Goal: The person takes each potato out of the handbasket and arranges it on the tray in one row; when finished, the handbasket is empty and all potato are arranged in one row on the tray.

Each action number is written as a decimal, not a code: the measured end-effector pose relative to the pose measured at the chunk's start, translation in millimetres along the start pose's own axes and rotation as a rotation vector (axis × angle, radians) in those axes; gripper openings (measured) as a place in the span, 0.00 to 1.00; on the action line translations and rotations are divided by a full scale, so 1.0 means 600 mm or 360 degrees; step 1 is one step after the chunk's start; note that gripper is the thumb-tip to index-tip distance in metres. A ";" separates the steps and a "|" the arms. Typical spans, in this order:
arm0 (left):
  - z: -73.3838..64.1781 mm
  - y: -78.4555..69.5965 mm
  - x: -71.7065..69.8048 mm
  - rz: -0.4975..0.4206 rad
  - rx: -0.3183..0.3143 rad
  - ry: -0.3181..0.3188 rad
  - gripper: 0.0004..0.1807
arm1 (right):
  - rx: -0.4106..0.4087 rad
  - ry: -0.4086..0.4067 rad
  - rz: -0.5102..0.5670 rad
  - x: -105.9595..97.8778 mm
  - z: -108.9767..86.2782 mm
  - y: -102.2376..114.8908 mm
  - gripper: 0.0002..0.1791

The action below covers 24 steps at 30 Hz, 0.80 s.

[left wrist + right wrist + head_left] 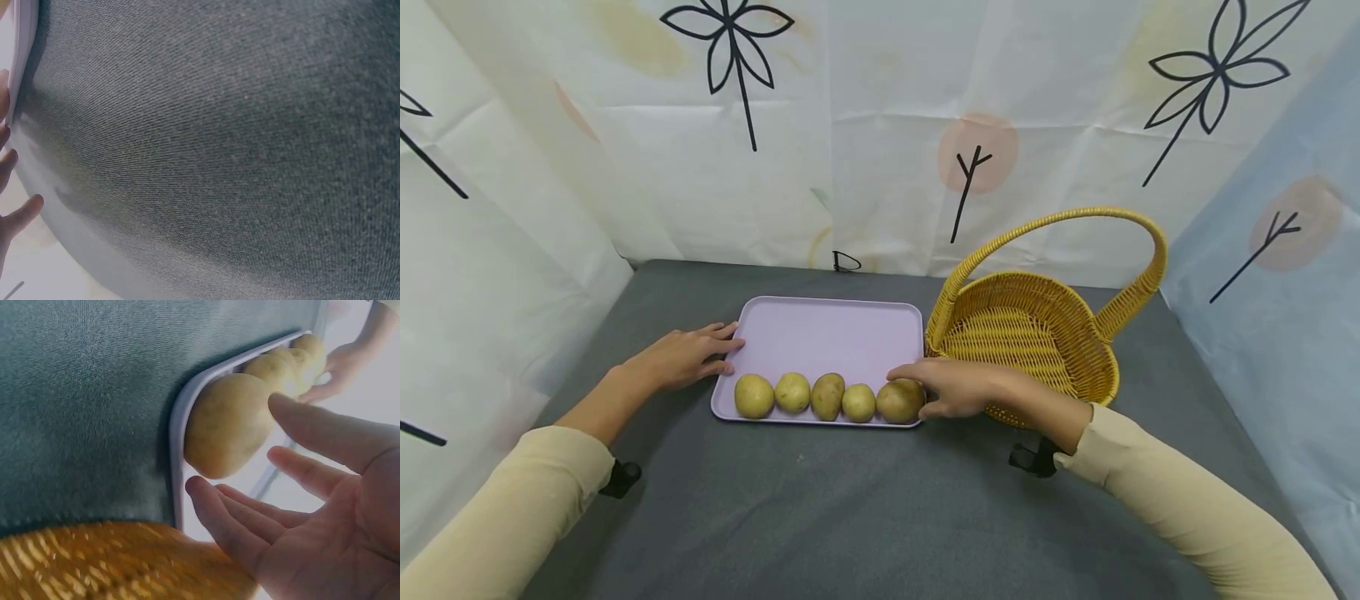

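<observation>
Several potatoes (pixel 828 396) stand in a row along the near edge of a pale purple tray (pixel 831 333). At the tray's left side, my left hand (pixel 688 357) rests its spread fingertips on the rim. My right hand (pixel 958 385) reaches over the tray's right edge to the rightmost, largest potato (pixel 900 401). In the right wrist view its fingers are spread about that potato (pixel 228 425), without a closed grip; whether a fingertip touches it, I cannot tell. The left wrist view catches only some fingers of the left hand beside the tray's rim (pixel 24 44).
A yellow wicker basket (pixel 1093 367) with a tall arched handle (pixel 1067 215) stands right of the tray, partly behind the right forearm. Dark grey cloth (pixel 850 517) covers the table. Patterned white curtains (pixel 880 183) hang at the back and sides.
</observation>
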State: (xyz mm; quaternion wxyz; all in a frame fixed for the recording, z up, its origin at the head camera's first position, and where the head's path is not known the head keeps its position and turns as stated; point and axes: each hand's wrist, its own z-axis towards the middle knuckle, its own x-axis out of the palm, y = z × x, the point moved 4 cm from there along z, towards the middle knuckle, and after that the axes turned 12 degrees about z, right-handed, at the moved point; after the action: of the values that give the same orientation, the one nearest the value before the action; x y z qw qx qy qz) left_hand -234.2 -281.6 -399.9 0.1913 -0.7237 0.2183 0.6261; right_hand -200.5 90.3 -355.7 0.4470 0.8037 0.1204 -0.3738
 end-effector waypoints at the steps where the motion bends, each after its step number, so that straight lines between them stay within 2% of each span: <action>1: 0.001 0.000 0.000 0.0002 0.0001 -0.0001 0.29 | 0.0009 -0.0003 0.0024 -0.001 -0.008 0.001 0.34; 11: 0.000 0.003 -0.003 0.0030 -0.0003 -0.0032 0.29 | 0.0005 -0.0079 0.0371 -0.029 -0.111 -0.004 0.29; 17: 0.000 0.004 -0.002 0.0009 -0.0003 -0.0024 0.29 | -0.0064 -0.0182 0.0353 -0.049 -0.177 -0.020 0.29; 24: 0.002 0.002 -0.002 0.0039 0.0007 -0.0061 0.28 | 0.0026 -0.0354 0.0427 -0.064 -0.269 -0.057 0.27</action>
State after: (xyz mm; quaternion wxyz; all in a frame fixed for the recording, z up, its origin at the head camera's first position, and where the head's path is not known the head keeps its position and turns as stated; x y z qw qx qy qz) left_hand -235.9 -281.9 -398.7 0.1893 -0.7084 0.2246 0.6418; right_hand -165.6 245.6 -298.0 0.4971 0.7698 -0.0413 -0.3983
